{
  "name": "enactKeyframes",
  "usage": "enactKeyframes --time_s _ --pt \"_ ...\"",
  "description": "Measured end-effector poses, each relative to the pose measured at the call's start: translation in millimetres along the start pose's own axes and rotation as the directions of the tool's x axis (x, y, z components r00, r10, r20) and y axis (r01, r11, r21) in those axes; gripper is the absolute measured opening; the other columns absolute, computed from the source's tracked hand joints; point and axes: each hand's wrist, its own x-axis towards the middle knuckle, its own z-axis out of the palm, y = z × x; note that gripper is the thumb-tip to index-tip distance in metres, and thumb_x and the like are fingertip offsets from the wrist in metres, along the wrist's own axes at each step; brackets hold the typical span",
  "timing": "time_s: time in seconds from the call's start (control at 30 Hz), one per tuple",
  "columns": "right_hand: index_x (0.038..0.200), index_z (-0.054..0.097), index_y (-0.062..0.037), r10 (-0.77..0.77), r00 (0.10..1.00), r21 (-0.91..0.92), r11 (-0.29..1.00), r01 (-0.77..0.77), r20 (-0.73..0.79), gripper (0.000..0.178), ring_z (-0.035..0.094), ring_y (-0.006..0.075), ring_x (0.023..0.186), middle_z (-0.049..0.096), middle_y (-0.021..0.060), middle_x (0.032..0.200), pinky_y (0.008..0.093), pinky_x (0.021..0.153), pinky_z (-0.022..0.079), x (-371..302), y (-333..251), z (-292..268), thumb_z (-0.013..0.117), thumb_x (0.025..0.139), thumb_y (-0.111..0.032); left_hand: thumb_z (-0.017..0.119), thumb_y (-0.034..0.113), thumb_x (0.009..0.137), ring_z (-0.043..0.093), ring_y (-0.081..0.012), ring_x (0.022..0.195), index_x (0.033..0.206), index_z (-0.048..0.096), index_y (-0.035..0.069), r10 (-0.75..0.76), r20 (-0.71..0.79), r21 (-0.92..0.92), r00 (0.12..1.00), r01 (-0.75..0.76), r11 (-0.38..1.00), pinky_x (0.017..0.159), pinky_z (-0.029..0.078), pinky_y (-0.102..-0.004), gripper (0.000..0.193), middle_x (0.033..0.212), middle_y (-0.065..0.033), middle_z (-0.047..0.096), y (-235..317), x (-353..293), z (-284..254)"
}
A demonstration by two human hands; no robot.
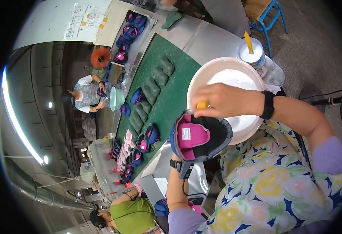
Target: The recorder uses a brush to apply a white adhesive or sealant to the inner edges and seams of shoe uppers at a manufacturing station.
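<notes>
Two hands are meeting over one shoe upper: the left hand is propping the navy-and-pink piece from beneath, its grip mostly hidden behind the upper, so how tightly it is closing cannot be told. The right hand, just above, is pinching a yellow-handled brush in a narrow grip, the tip touching the upper's rim. Directly behind that grip, a wide white bowl of white paste is sitting; beyond it, a small tub with a yellow stick. Paste could be straying onto the pink lining if the brush slips, and the bowl, close against the wrist, could be getting knocked. To the left of both hands, a green-topped desk is carrying rows of green foot forms and more uppers; two other people are working at its far side and near end.
</notes>
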Motion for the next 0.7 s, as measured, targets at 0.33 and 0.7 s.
enactKeyframes --time_s 0.33,0.7 --pt "0.088 0.057 -0.0032 0.176 0.979 0.012 0.984 -0.178 0.104 0.021 0.061 0.0331 0.070 0.060 0.0135 0.077 0.0401 0.067 0.049 -8 -3 -17 0.070 0.087 -0.020 0.072 0.022 0.086 0.044 -0.0287 0.134 0.146 0.039 0.003 0.137 -0.353 0.063 0.925 -0.123 0.990 0.114 0.033 -0.0433 0.071 0.146 -0.0176 0.045 32 19 0" --pt "0.092 0.061 -0.0053 0.171 0.985 0.216 0.962 -0.165 -0.010 0.020 0.065 0.0278 0.077 0.064 0.0088 0.088 0.0356 0.070 0.052 -28 -42 31 0.074 0.087 -0.020 0.065 0.025 0.092 0.047 -0.0248 0.132 0.151 0.028 0.003 0.222 -0.544 0.089 0.809 -0.208 0.974 0.111 0.040 -0.0404 0.073 0.150 -0.0117 0.041 68 45 -16"
